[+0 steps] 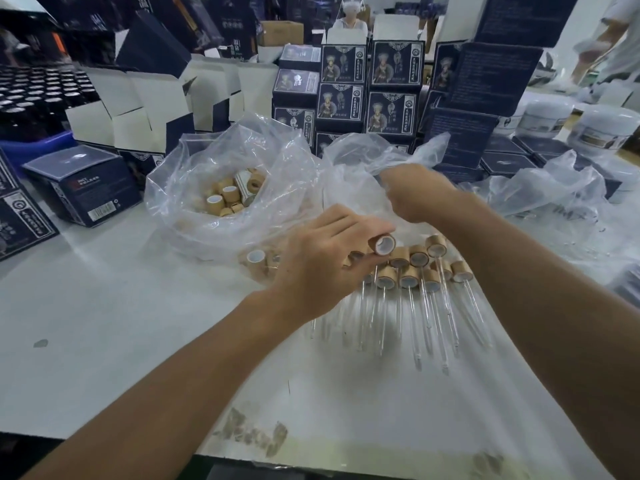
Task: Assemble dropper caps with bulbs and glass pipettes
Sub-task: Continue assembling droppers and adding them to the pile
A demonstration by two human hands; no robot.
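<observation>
My left hand [325, 258] pinches a bamboo-coloured dropper cap [383, 244] with a white inside, held just above a heap of assembled droppers [415, 271]. Their clear glass pipettes [433, 327] point toward me on the white table. My right hand [415, 195] reaches into a clear plastic bag [349, 161] behind the heap; its fingers are hidden and blurred. Another clear bag [225, 188] to the left holds several loose bamboo caps [221, 202]. One loose cap [255, 258] lies under plastic next to my left hand.
Dark blue printed cartons [367, 91] are stacked along the back. Open white-lined boxes [138, 109] stand at back left, with a blue carton [86, 185] nearer. More clear plastic [554, 192] lies at right beside white jars [602, 129]. The table edge [104, 441] runs below my arms.
</observation>
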